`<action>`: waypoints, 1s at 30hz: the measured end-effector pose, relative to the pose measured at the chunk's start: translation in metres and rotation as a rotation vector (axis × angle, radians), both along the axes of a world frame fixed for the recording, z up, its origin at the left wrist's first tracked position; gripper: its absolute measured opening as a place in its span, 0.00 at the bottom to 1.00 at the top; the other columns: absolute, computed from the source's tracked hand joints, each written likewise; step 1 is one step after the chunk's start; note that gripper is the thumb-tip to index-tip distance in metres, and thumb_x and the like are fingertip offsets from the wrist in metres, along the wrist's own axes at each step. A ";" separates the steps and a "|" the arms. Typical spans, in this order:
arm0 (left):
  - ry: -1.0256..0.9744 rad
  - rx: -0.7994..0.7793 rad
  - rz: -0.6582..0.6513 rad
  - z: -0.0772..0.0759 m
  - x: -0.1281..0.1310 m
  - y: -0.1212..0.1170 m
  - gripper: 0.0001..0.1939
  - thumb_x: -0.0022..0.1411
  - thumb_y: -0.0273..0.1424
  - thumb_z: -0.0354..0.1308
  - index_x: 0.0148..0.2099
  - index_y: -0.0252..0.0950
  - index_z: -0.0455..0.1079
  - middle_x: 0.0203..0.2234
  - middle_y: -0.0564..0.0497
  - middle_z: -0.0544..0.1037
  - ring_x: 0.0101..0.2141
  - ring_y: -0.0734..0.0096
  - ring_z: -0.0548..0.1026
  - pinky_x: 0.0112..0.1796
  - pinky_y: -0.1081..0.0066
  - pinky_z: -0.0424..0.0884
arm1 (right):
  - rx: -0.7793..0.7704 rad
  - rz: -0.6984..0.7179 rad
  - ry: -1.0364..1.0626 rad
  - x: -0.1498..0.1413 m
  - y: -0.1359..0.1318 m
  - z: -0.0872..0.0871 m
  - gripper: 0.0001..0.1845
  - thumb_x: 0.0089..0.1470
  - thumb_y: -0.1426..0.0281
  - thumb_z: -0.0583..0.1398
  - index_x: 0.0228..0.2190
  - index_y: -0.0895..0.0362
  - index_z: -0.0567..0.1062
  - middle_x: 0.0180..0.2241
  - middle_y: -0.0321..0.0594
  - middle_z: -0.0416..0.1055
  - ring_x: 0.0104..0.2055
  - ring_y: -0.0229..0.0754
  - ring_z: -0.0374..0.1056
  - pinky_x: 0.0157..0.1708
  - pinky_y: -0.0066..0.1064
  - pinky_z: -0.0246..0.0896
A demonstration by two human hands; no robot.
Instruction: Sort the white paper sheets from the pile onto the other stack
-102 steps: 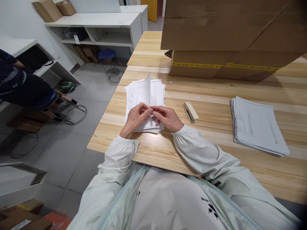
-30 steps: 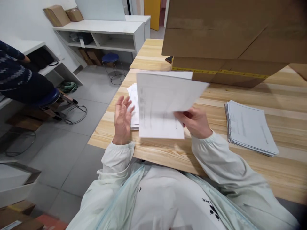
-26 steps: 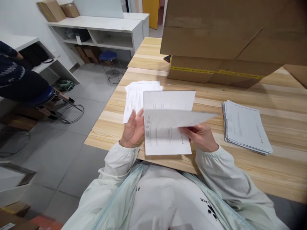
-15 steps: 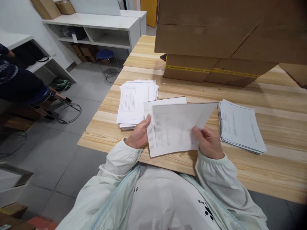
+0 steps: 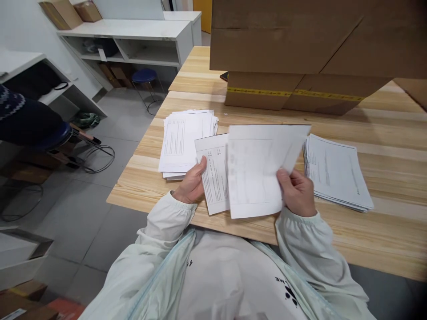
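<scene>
My left hand (image 5: 192, 182) pinches the left edge of a printed sheet (image 5: 215, 178), thumb on top. In my right hand (image 5: 297, 192), thumb and fingers grip another sheet of paper (image 5: 258, 173) by its lower right side. That second sheet overlaps the first and hides its right part. Both are held above the table's front edge. Behind my left hand lies a messy stack of printed papers (image 5: 187, 142). Right of my right hand lies a neater stack of papers (image 5: 336, 173). The stapler seen earlier is out of sight, behind the raised sheet.
Large cardboard boxes (image 5: 260, 91) stand across the back of the wooden table (image 5: 140, 182), with a dark phone-like object (image 5: 224, 76) beside them. To the left are a blue stool (image 5: 144, 75), white shelves (image 5: 120, 29) and a seated person (image 5: 26, 115).
Both hands left the left stack; my right hand carried papers rightward and toward me. My left hand then took one sheet's edge, and the right hand's sheet has swung apart from it.
</scene>
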State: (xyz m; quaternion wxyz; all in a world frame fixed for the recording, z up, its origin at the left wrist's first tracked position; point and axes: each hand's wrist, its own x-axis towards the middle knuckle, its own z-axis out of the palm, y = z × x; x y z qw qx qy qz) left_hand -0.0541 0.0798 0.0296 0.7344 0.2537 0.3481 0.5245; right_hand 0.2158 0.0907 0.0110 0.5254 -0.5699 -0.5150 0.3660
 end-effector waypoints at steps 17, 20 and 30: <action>0.632 0.545 -0.047 0.065 0.008 -0.012 0.25 0.53 0.57 0.64 0.33 0.38 0.78 0.32 0.49 0.80 0.41 0.56 0.78 0.44 0.57 0.73 | 0.414 0.102 0.103 -0.025 -0.003 0.026 0.13 0.42 0.61 0.73 0.26 0.52 0.77 0.29 0.37 0.77 0.33 0.45 0.74 0.36 0.41 0.73; 0.611 0.593 0.025 0.060 0.012 -0.011 0.21 0.54 0.52 0.66 0.36 0.39 0.79 0.33 0.48 0.80 0.40 0.59 0.77 0.43 0.60 0.73 | 0.426 0.099 0.103 -0.027 -0.005 0.027 0.12 0.44 0.60 0.72 0.25 0.51 0.76 0.28 0.37 0.77 0.32 0.45 0.74 0.34 0.40 0.73; 0.645 0.592 0.192 0.037 0.023 -0.011 0.20 0.54 0.51 0.67 0.35 0.38 0.77 0.31 0.49 0.79 0.34 0.65 0.76 0.38 0.64 0.72 | 0.366 0.106 0.138 -0.026 -0.004 0.007 0.13 0.41 0.64 0.73 0.30 0.53 0.79 0.29 0.37 0.78 0.31 0.44 0.73 0.33 0.39 0.72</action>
